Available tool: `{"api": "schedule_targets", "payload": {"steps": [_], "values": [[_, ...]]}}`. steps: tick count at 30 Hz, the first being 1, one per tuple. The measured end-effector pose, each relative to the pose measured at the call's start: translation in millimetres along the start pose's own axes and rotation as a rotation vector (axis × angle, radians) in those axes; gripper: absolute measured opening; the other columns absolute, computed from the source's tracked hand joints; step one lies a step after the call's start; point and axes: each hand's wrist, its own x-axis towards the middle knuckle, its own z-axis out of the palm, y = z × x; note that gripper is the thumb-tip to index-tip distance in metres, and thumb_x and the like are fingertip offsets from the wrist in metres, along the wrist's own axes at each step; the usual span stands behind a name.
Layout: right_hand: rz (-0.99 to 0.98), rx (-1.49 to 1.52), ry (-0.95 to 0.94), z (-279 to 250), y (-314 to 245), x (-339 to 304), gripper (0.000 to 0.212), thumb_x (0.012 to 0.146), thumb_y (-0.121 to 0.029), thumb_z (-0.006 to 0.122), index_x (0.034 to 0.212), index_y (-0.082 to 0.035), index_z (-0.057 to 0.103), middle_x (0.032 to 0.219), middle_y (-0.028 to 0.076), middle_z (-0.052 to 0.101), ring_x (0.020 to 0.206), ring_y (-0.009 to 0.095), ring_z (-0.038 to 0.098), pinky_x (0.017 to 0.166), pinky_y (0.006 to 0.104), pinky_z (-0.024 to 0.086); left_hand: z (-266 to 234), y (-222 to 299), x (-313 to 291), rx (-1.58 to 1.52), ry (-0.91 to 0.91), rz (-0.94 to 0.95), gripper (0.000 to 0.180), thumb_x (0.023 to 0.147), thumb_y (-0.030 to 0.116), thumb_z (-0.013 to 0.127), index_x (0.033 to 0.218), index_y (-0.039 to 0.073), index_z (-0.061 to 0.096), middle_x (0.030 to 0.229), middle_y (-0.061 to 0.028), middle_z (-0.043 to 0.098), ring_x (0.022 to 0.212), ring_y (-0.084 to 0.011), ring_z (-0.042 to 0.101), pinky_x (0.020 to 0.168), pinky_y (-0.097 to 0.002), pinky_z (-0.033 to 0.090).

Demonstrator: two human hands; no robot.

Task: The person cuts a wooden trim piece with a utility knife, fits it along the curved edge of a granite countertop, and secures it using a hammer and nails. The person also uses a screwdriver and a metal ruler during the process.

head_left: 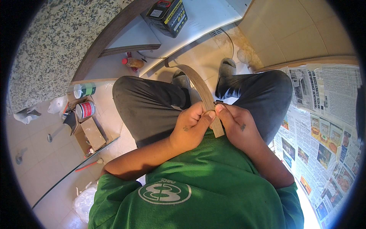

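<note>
Head view: your left hand [191,125] pinches a brown wood-grain strip [205,92] in its fingers [196,110]. Your right hand [239,121] is curled tight against the strip's right edge; what its fingers grip, cannot tell. Short end protrudes just below the fingers; long part curves away beyond them. Black box [167,18] stands well beyond the fingers.

The person's bare left hand [190,125] and bare right hand [237,121] are pretty much side by side out front, both pinching, thumbs on top, fingers curled in. Bare left forearm [139,157] and bare right forearm [271,162] angle inward, elbows kinda wide.
</note>
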Motion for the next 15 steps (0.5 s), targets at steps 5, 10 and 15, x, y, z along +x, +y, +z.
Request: {"api": "schedule_targets", "payload": {"steps": [5, 10, 15], "values": [[-0.116, 0.011, 0.051, 0, -2, -3, 0.027, 0.107, -0.018, 0.052, 0.102, 0.004, 0.066, 0.077, 0.020, 0.063, 0.070, 0.029, 0.062, 0.069, 0.0374, 0.050, 3, 3, 0, 0.010, -0.015, 0.000, 0.015, 0.106, 0.014, 0.058, 0.107, -0.001, 0.061, 0.087, -0.0033, 0.067, 0.078, -0.0066, 0.060, 0.069, -0.0252, 0.050], [-0.318, -0.056, 0.155, 6, 13, -3, 0.024, 0.106, -0.015, 0.053, 0.106, 0.005, 0.066, 0.080, 0.021, 0.066, 0.074, 0.031, 0.066, 0.072, 0.0381, 0.052, 7, 5, 2, -0.099, 0.054, -0.024, 0.014, 0.105, 0.015, 0.061, 0.102, 0.001, 0.061, 0.086, -0.0031, 0.067, 0.075, -0.0060, 0.061, 0.067, -0.0239, 0.049], [-0.219, -0.046, 0.118, 4, 6, -5, 0.026, 0.105, -0.015, 0.055, 0.113, 0.006, 0.068, 0.082, 0.021, 0.066, 0.075, 0.032, 0.067, 0.072, 0.0380, 0.052, -3, 1, 3, -0.062, 0.011, 0.040, 0.019, 0.106, 0.017, 0.060, 0.097, 0.002, 0.062, 0.083, -0.0028, 0.067, 0.075, -0.0077, 0.064, 0.066, -0.0222, 0.049]]}}
